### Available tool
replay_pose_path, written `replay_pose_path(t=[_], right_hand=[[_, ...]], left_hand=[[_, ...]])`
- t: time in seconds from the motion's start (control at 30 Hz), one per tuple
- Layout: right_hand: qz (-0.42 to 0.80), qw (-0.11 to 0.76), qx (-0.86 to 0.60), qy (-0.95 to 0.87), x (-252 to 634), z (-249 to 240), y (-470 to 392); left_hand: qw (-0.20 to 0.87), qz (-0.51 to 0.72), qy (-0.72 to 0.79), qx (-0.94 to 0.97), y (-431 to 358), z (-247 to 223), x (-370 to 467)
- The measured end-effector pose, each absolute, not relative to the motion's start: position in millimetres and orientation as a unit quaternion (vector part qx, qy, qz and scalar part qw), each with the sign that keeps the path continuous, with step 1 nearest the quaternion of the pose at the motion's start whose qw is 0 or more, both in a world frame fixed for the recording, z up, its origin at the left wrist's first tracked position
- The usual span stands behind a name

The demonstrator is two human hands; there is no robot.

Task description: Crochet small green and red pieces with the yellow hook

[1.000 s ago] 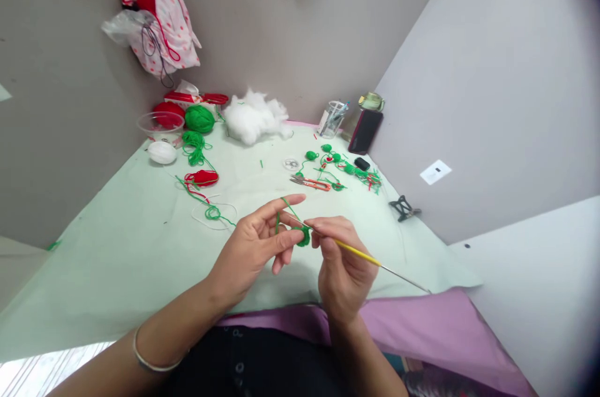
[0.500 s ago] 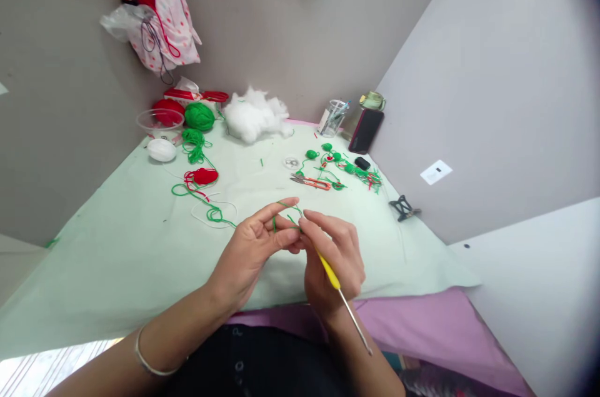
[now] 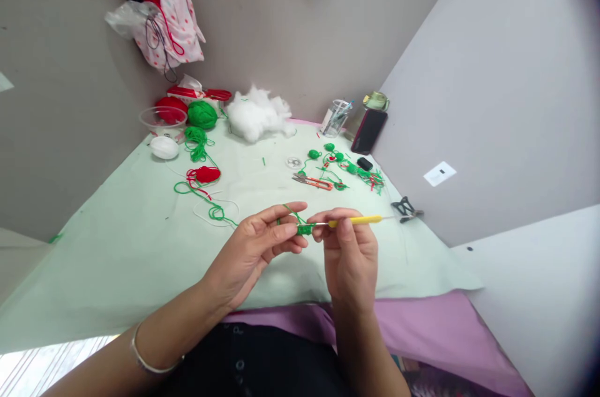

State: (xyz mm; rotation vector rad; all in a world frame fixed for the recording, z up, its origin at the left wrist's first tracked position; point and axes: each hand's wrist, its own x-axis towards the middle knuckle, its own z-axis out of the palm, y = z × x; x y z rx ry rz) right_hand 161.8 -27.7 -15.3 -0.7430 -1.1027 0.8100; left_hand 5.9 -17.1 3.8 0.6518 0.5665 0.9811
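Observation:
Between thumb and fingers, my left hand [image 3: 262, 234] pinches a small green crochet piece [image 3: 305, 229]. Green yarn [image 3: 293, 212] runs over its raised index finger and trails left across the table. My right hand [image 3: 350, 253] is closed on a crochet hook [image 3: 363, 220] with a yellow grip, held almost level. The hook's thin metal shaft reaches left to the top edge of the green piece; its tip is hidden in the stitches or behind the fingers.
Orange-handled thread snips [image 3: 314, 182] lie beyond my hands, near small green crocheted pieces [image 3: 338, 157]. White stuffing [image 3: 257, 114] sits at the back. Red yarn [image 3: 206, 174] and a green yarn ball [image 3: 202, 114] are left. A phone [image 3: 369, 132] leans at right, behind a black clip [image 3: 405, 209].
My right hand has turned and moved right, swinging the hook from steeply slanted to nearly level. The green piece now shows between my hands.

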Motion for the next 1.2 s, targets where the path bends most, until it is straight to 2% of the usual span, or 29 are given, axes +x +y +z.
replay_pose_path(t=[0.3, 0.43, 0.7, 0.8, 0.9, 1.0, 1.2], right_hand=[[0.279, 0.682, -0.372, -0.565, 167, -14, -38], [0.160, 0.653, -0.396, -0.626, 167, -11, -45], [-0.078, 0.578, -0.342, -0.737, 164, -29, -44], [-0.134, 0.572, -0.337, -0.736, 163, -37, -40], [-0.186, 0.556, -0.339, -0.736, 163, -40, -40], [-0.162, 0.560, -0.350, -0.733, 162, -38, -41], [0.024, 0.614, -0.360, -0.702, 163, -21, -41]], left_hand=[[0.758, 0.471, 0.291, 0.346, -19, 4, 5], [0.699, 0.504, 0.323, 0.391, -20, 3, 5], [0.566, 0.584, 0.373, 0.446, -21, 2, 10], [0.607, 0.571, 0.353, 0.426, -19, 2, 9], [0.700, 0.530, 0.315, 0.360, -17, 5, 8], [0.750, 0.500, 0.300, 0.312, -15, 7, 6], [0.684, 0.545, 0.309, 0.373, -14, 0, 5]])
